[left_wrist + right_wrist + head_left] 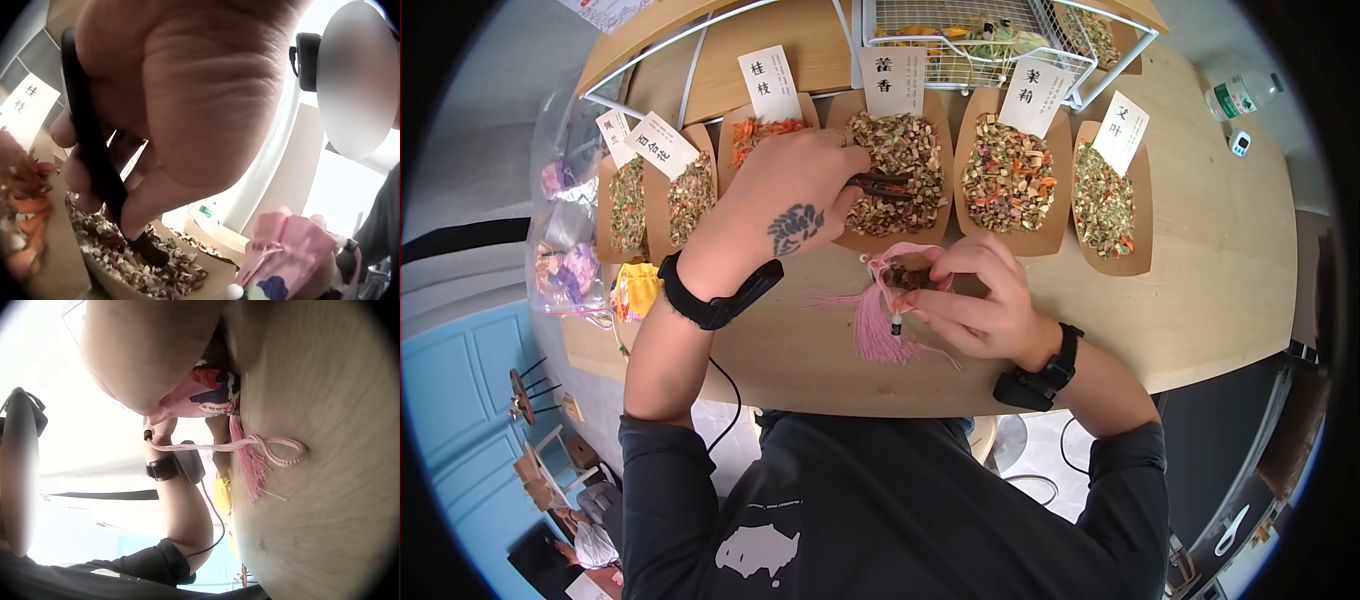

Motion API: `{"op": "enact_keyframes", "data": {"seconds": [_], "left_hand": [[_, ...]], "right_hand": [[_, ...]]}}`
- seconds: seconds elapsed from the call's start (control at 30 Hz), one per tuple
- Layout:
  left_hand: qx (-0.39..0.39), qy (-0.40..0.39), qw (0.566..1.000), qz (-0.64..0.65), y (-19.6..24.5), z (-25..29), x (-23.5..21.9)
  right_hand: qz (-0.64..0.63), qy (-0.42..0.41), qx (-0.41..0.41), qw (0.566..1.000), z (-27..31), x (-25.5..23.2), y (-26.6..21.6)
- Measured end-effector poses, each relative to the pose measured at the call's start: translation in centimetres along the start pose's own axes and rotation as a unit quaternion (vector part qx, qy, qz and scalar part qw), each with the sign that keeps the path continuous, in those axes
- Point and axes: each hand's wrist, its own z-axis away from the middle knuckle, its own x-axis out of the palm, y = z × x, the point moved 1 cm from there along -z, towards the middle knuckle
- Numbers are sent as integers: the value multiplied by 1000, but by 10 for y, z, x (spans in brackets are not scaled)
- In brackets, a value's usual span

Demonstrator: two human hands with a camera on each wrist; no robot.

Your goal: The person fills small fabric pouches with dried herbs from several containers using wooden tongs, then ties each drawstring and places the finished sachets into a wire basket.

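Note:
My left hand [795,195] grips a dark slender tool [94,137], its lower end down in the chopped dried herbs [134,256] of a brown paper tray [880,243]. The tool's rounded tip lies among the pieces in the left wrist view; whether it is a scoop or tongs I cannot tell. Nearer the body, my right hand [995,300] holds a pink drawstring pouch [290,247] by its rim, fingers and thumb at the open mouth. Brown material [908,277] shows inside. A pink tassel [878,330] hangs from the pouch, and a printed pattern covers its lower side.
More herb trays stand on both sides, including one with jasmine-labelled herbs [1010,180] and one at far right [1112,205]. White name cards [895,80] stick up behind them. A wire basket [970,40], bottle [1245,95], small timer [1240,143] and yellow pouch [637,290] sit around.

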Motion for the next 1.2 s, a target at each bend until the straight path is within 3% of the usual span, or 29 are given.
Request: {"op": "enact_keyframes", "data": {"seconds": [0.43,0.7,0.9,0.93,1.03,1.13,1.2], "left_hand": [[43,65,997,-16,-4,11,5],[50,107,990,72,18,36,-34],[59,38,989,127,42,52,-45],[57,9,994,96,42,52,-44],[28,18,989,147,41,51,-41],[-24,50,993,107,24,43,-42],[-71,63,995,12,8,33,-33]], "right_hand": [[0,-4,5,1000,0,-2,-1],[-5,-6,7,1000,-2,-3,-2],[-6,-7,-6,1000,0,-2,0],[-7,-7,-6,1000,-1,-2,0],[-8,-7,-4,1000,-1,-2,-1],[-9,-5,-2,1000,-2,-2,-1],[-10,-8,-3,1000,-2,-2,-1]]}}
